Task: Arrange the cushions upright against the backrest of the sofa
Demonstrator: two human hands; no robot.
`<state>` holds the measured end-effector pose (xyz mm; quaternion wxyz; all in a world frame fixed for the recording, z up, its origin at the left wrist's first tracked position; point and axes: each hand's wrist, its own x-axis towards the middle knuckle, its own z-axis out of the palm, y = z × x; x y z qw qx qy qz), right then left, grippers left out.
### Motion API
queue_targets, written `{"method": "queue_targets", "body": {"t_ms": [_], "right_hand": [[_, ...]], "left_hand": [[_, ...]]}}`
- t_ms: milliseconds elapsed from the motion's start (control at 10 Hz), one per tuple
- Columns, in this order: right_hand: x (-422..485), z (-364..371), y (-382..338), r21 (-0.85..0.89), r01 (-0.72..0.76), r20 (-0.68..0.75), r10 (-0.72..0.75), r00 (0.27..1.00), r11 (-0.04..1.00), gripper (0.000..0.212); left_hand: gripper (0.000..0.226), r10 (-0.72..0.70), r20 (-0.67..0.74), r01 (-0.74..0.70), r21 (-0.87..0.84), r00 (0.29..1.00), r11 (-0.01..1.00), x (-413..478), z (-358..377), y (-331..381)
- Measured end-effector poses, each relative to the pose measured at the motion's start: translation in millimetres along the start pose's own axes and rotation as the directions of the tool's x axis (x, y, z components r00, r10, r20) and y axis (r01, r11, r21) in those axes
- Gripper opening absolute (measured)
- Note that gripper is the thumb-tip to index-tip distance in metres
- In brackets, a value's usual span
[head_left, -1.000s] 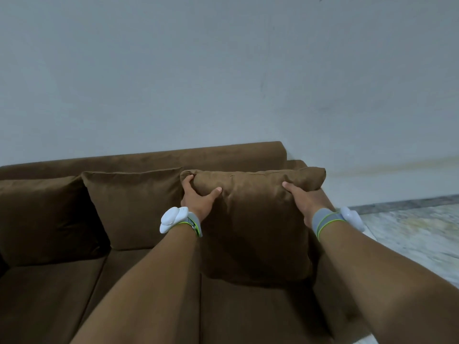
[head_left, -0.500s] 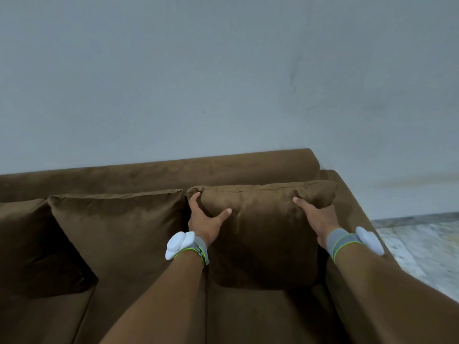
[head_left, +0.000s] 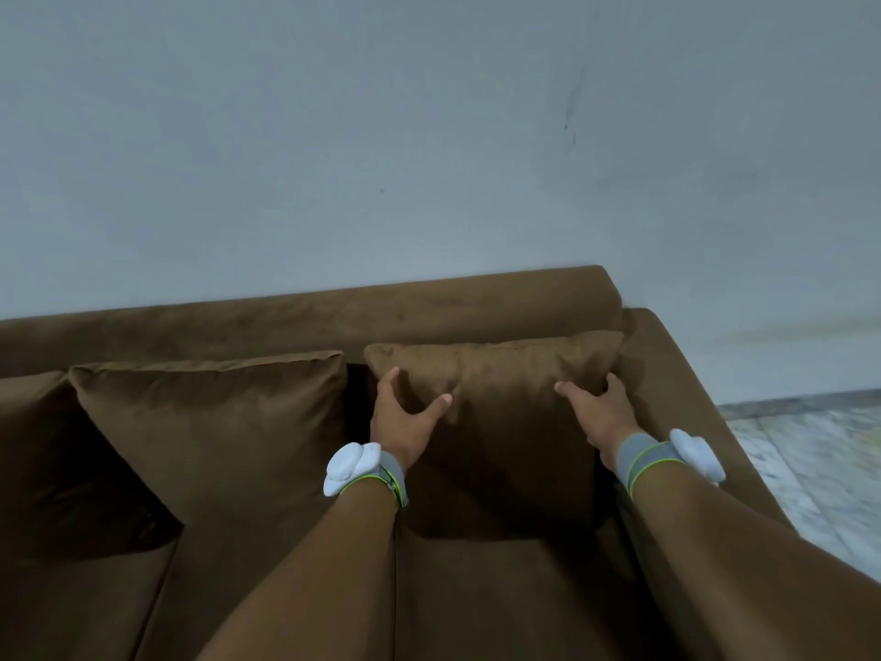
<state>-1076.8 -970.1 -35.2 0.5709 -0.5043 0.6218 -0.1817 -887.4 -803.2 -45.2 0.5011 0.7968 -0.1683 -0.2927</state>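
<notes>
A brown cushion (head_left: pixel 505 422) stands upright at the right end of the brown sofa, its back against the backrest (head_left: pixel 305 322). My left hand (head_left: pixel 403 417) grips its upper left corner, thumb on the front face. My right hand (head_left: pixel 598 412) holds its upper right edge next to the armrest. A second brown cushion (head_left: pixel 214 436) leans upright against the backrest just to the left, with a dark gap between the two. A third cushion (head_left: pixel 33 450) is partly in view at the far left.
The sofa's right armrest (head_left: pixel 667 374) runs along the held cushion. A grey wall (head_left: pixel 429 136) rises behind the sofa. Marble floor (head_left: pixel 810 469) shows at the right. The seat cushions (head_left: pixel 500 589) lie below my forearms.
The held cushion has moved back and to the right until it rests against the backrest near the armrest. My view has come closer and shifted right along the sofa.
</notes>
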Motion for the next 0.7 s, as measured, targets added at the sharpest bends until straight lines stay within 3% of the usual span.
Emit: {"method": "queue_targets", "body": {"t_ms": [200,300,700], "right_hand": [[-54,-21,-5,-0.056,0.11,0.117,-0.103,0.988,0.992,0.08],[-85,-41,-6,-0.079,0.157,0.096,-0.149,0.984,0.984,0.076],[-325,-126,-7,-0.112,0.505,0.056,-0.502,0.863,0.856,0.06]], "left_hand": [[0.101,0.068,0.079,-0.066,-0.03,0.995,0.997,-46,5,24],[0.099,0.107,0.08,-0.105,-0.033,0.991,0.994,-74,1,36],[0.091,0.357,-0.068,-0.362,-0.091,0.932,0.928,-304,-87,84]]}}
